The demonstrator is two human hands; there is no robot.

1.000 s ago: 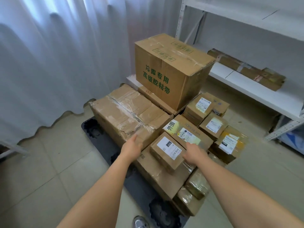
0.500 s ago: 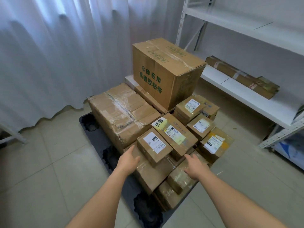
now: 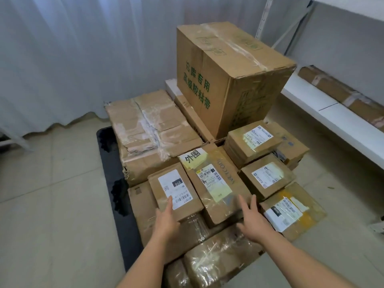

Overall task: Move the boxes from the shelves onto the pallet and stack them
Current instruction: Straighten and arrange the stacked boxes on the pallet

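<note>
Change since earlier frames: both hands have come forward and up onto the stack; a moment ago they hung lower at the near edge, the left by the big crushed carton. View is now closer in on the pile.
Left hand (image 3: 166, 220): fingers spread and flat, index tip on the near end of the small brown cardboard box with the white "010" label (image 3: 175, 193); not gripping it.
Right hand (image 3: 252, 220): fingers spread, released, at the near right corner of the long brown taped box with the yellow label (image 3: 216, 183); contact or just above, cannot tell.
Task boxes: all piled on the black plastic pallet (image 3: 112, 163) on the tiled floor; the two boxes lie side by side on the top layer, touching.
Tall carton with green printed characters (image 3: 226, 75): upright at the back, highest on the stack.
Crushed wide carton wrapped in clear tape (image 3: 149, 132): left side, just behind the "010" box.
Shelf: white metal shelf board (image 3: 324, 109) on the right, one long flat brown box (image 3: 345, 94) left on it, cut off by the frame edge.
Hidden: lower-layer boxes mostly covered; pallet shows only along the left edge; the nearest boxes are cut off at the bottom.
Hard to read: label print is small and blurred.
</note>
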